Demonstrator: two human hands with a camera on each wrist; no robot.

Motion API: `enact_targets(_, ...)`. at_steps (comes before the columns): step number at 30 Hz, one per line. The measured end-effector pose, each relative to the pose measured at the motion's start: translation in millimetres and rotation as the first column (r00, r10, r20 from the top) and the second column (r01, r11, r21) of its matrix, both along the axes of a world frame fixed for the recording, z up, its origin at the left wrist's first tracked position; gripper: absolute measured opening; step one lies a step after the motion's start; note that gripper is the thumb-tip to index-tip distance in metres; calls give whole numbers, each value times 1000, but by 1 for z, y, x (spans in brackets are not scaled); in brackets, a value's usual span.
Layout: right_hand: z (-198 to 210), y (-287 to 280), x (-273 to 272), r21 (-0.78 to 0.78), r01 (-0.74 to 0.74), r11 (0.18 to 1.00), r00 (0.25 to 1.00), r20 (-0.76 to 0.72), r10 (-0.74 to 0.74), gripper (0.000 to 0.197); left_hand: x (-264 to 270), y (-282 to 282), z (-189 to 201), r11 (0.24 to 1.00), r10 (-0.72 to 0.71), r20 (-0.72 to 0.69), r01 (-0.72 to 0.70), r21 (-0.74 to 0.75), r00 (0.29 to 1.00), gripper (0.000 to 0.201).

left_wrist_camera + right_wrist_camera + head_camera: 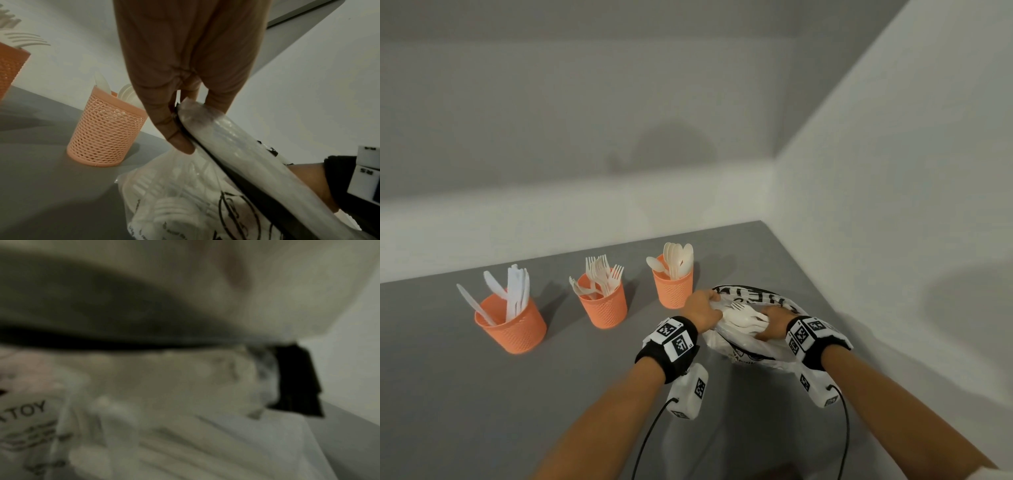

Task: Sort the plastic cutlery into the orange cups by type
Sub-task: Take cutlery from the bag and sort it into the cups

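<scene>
Three orange mesh cups stand in a row on the grey table: one with knives, one with forks, one with spoons. To their right lies a clear plastic bag with black print, holding white forks and spoons. My left hand pinches the bag's rim and holds it up. My right hand reaches into the bag's mouth among the cutlery; its fingers are hidden inside. The right wrist view is a blur of bag plastic.
White walls close the table in at the back and on the right, near the bag. Black cables hang from both wrist cameras over the table's front part. The spoon cup stands just left of my left hand.
</scene>
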State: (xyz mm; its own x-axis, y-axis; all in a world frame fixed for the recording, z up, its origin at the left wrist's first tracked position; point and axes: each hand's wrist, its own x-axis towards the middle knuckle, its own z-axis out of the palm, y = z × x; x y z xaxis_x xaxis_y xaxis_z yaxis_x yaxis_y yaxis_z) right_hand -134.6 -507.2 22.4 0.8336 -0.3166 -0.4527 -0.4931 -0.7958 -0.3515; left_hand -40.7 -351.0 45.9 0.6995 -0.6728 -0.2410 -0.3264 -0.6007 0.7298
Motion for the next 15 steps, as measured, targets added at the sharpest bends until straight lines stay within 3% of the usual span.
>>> enact_targets(9,-1,5,-3,5,-11,1000,1000,12,11,75,-3,2,1,1000,8,-8,-8,11,1000,45)
enact_targets(15,-5,4,-4,58,65,996,997,32,-67,57,-2,3,4,1000,8,-25,-8,9,1000,44)
